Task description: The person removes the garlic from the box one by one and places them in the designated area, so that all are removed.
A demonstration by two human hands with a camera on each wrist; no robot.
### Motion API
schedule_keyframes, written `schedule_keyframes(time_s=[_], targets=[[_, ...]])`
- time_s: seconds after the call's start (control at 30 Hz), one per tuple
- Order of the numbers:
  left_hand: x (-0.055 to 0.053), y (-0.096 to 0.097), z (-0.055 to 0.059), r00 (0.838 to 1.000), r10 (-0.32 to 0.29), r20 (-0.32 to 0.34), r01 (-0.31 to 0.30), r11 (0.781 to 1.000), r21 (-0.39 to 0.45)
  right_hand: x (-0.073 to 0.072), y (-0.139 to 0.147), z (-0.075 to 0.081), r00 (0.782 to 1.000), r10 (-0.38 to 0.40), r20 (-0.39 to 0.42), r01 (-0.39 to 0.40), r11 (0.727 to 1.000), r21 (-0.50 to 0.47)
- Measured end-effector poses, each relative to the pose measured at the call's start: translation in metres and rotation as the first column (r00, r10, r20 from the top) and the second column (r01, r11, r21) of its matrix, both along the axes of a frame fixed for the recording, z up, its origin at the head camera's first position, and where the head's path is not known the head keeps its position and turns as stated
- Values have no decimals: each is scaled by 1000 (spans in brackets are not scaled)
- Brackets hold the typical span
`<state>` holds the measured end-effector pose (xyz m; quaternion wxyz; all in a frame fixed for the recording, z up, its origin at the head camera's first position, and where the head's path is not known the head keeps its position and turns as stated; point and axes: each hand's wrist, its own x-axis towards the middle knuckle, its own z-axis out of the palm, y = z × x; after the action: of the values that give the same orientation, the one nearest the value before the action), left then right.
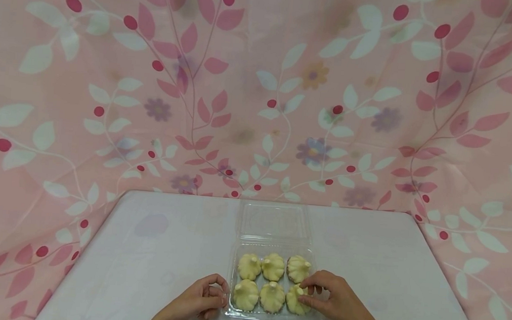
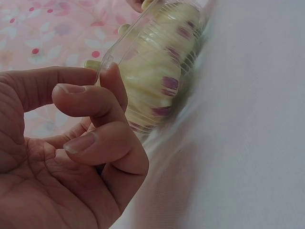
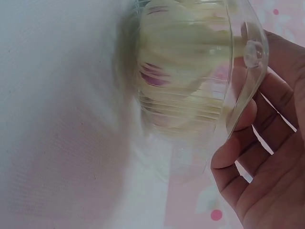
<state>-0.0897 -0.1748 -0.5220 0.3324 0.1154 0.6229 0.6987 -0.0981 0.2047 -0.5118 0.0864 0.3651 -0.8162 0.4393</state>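
Note:
A clear plastic clamshell box (image 1: 249, 315) sits on the table with its lid (image 1: 274, 222) folded back. Inside are several pale yellow garlic bulbs in two rows, stems upward, with purple streaks low on their sides. My left hand (image 1: 199, 297) grips the box's left rim, fingers curled at the edge. At the front right corner, the thumb and index finger of my right hand (image 1: 340, 299) pinch the stem of a garlic bulb (image 1: 296, 305). That bulb (image 3: 176, 57) shows through the ribbed box wall in the right wrist view. The remaining right fingers hang beside the rim.
A white cloth covers the table (image 1: 142, 251). Behind it and along both sides hangs a pink curtain (image 1: 251, 105) printed with leaves, berries and flowers. The open lid reaches almost to the table's back edge.

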Motion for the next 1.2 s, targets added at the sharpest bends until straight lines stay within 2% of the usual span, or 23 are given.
schedule_keyframes(time_s=[0.3,0.57,0.77,1.2], targets=[[0,0,2,1000,0,10,1,1000,-5,-1,1,-5,1000,5,16,-4,1000,-27],[0,0,2,1000,2,-7,-2,1000,-19,-1,0,0,998,11,66,-9,1000,-30],[0,-1,2,1000,7,8,-7,1000,-28,1,0,1,996,11,92,-6,998,-57],[-1,-2,-2,1000,-5,7,5,1000,-12,0,6,4,996,-25,86,36,992,-123]])
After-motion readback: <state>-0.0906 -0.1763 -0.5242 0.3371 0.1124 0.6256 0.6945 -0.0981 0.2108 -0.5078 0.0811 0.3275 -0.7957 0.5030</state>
